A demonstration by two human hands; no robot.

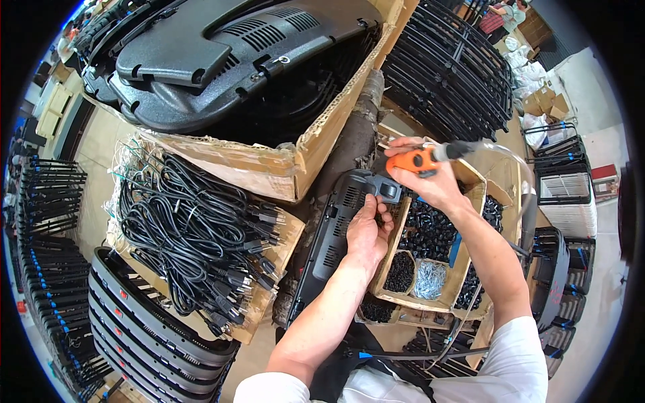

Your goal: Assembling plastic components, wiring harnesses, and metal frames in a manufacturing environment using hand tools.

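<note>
A long black plastic cover (330,245) with vent slots lies lengthwise in front of me. My left hand (364,232) is closed at its far end, thumb and fingers gripping the edge by a smooth grey-black end piece (388,191). In my right hand (440,187) is an orange air screwdriver (403,162), fingers wrapped round its body. It is held just beyond the cover's end, over the far edge of a parts box. A clear hose (514,156) runs from the driver's back end to the right. The driver's tip is hard to make out.
Right of the cover, a cardboard parts box (478,201) holds black plastic pieces, dark screws and silver screws (428,279). Bundled black power cords (195,228) lie to the left. A large carton (235,161) of black covers stands beyond them. Curved black parts (148,322) are stacked lower left.
</note>
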